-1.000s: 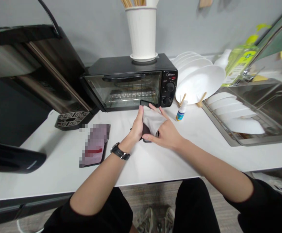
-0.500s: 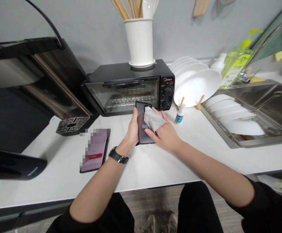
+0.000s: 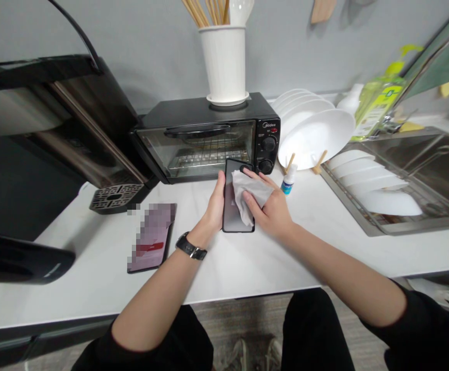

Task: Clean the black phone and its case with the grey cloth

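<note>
My left hand [image 3: 214,206] grips a dark grey smartphone [image 3: 230,211] by its left edge, thumb along the side and the other fingers hidden beneath. The phone is held above the counter with its back and camera corner facing up. Pinched in my right hand [image 3: 272,208] is a pale grey wipe [image 3: 249,189], which lies against the phone's back and covers part of it. A small white spray bottle [image 3: 288,179] with a blue label stands just beyond my right hand. To the left, a second phone [image 3: 152,239] with a lit screen, partly blurred out, lies on the counter.
A black toaster oven [image 3: 204,116] sits at the back, bearing a white cup [image 3: 224,64] of chopsticks. White plates [image 3: 317,139] stand in a rack to its right, beside a sink [image 3: 367,219] with bowls. A coffee machine [image 3: 104,139] occupies the left of the white counter [image 3: 239,273].
The phone has shifted slightly right and turned straighter. The wipe has slid and spread lower across its back, and my right thumb has moved inward over the wipe.
</note>
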Tool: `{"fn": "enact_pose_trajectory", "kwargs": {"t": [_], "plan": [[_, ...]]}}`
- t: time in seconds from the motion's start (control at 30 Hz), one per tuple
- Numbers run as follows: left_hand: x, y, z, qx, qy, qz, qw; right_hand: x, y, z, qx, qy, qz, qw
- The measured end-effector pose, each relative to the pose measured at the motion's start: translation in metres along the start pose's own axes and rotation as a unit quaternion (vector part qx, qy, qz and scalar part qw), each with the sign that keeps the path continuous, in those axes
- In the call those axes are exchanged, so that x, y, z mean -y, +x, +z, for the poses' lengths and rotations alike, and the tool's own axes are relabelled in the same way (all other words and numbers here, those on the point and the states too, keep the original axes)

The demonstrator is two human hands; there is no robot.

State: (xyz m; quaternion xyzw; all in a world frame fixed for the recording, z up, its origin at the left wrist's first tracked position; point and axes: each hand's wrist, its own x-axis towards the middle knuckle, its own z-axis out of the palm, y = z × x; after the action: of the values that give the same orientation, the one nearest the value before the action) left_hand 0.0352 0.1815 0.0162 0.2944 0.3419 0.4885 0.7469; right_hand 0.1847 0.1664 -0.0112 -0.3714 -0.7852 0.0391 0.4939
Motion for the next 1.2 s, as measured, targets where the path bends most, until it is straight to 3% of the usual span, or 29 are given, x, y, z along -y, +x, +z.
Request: {"fn": "enact_pose_trajectory", "kwargs": {"t": [0.17,0.4,0.67,0.73,0.8,0.87,1.03,1.2], "plan": [[-0.004,-0.003,0.0,0.021,-0.007,-0.04,0.999,-0.003,-0.002,-0.001,-0.106,0.056,0.09,0.989],[-0.003,-0.004,0.003,0.05,-0.03,-0.058,0.997,-0.007,-0.003,0.002,-0.141,0.077,0.108,0.981],[-0.007,-0.004,0.003,0.015,-0.055,-0.019,0.998,-0.012,-0.005,0.001,-0.181,0.072,0.122,0.973],[-0.006,-0.003,0.001,0.007,-0.051,0.001,0.999,-0.014,-0.005,0.0,-0.186,0.041,0.087,0.978],[-0.002,0.001,-0.001,0.01,-0.043,0.013,0.999,-0.016,-0.004,-0.001,-0.153,-0.001,0.024,0.988],[0.003,0.005,-0.002,0.017,-0.038,0.029,0.999,-0.015,-0.003,0.0,-0.079,-0.03,-0.031,0.996],[0.011,0.011,-0.002,-0.016,-0.047,0.082,0.995,-0.006,-0.002,0.005,0.133,-0.045,-0.077,0.987],[0.012,0.008,0.0,-0.065,-0.028,0.083,0.994,-0.001,-0.002,0.006,0.195,-0.053,-0.066,0.977]]}}
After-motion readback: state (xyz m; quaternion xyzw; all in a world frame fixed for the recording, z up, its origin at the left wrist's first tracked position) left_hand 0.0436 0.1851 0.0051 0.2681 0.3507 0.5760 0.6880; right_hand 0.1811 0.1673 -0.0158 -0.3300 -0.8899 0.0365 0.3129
